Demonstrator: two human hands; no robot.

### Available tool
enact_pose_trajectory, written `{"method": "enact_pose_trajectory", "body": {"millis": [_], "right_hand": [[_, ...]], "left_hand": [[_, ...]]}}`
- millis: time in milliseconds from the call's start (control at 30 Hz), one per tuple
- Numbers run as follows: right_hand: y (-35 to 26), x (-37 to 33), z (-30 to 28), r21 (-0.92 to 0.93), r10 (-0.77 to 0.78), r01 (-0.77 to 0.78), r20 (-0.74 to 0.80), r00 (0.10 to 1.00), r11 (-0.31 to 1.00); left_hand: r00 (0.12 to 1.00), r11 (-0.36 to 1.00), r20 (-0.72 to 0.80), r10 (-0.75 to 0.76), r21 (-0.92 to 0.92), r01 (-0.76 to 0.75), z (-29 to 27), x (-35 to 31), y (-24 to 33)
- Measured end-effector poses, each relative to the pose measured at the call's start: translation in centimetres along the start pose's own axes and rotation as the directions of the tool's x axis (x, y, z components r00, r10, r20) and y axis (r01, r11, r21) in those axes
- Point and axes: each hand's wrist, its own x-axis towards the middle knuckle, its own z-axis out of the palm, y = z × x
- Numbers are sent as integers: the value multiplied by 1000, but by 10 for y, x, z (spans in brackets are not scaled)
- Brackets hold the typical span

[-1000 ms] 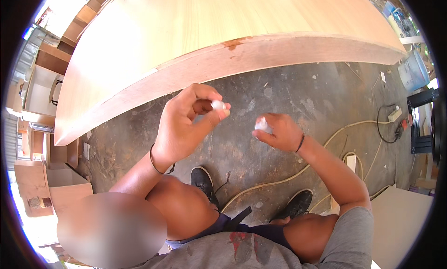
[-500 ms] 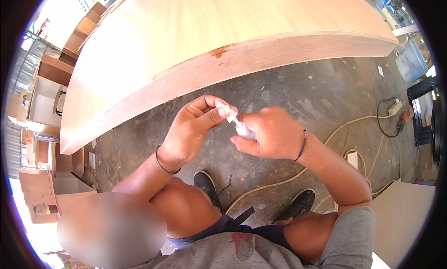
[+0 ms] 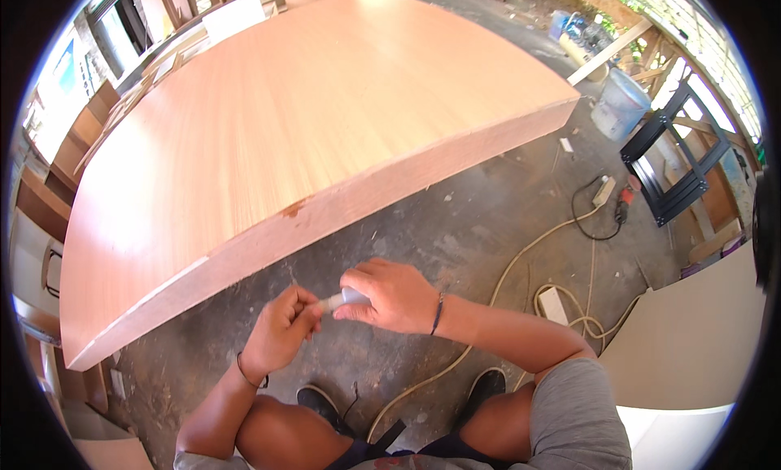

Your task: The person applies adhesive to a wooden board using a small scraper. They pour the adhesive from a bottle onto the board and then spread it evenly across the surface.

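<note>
My right hand is wrapped round a small white squeeze bottle, most of it hidden by the fingers. The bottle points left, and a pale cap sits at its tip. My left hand pinches the cap's far end between thumb and fingers. Both hands are over the floor, just on my side of a large wood-grain panel. Along the panel's near edge the face is paler, with a brown patch at its top corner.
A cream cable runs over the concrete floor to a power strip. To the right are a black frame, a plastic bucket and a pale board. Wooden cabinet parts stand at the left.
The cap, held apart from the bottle's nozzle or just at it before, is now in line over the tip. The view has shifted, showing more of the panel and the far right.
</note>
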Motion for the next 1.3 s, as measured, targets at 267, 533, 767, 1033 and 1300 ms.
{"method": "enact_pose_trajectory", "body": {"millis": [267, 533, 767, 1033, 1300], "right_hand": [[21, -20, 1, 50, -96, 100, -83, 992, 994], [17, -38, 33, 175, 148, -156, 58, 987, 972], [40, -89, 60, 358, 328, -545, 512, 794, 758], [32, -78, 52, 407, 166, -367, 450, 878, 836], [25, -62, 59, 180, 151, -227, 356, 922, 957]], "left_hand": [[966, 999, 258, 28, -52, -15, 21, 15, -23], [954, 954, 296, -36, 294, -55, 34, 1, -19], [897, 862, 417, 145, 392, -321, 66, -8, -51], [922, 942, 380, -77, 332, -58, 60, 6, -68], [933, 969, 307, -189, 214, 126, 43, 9, -68]]}}
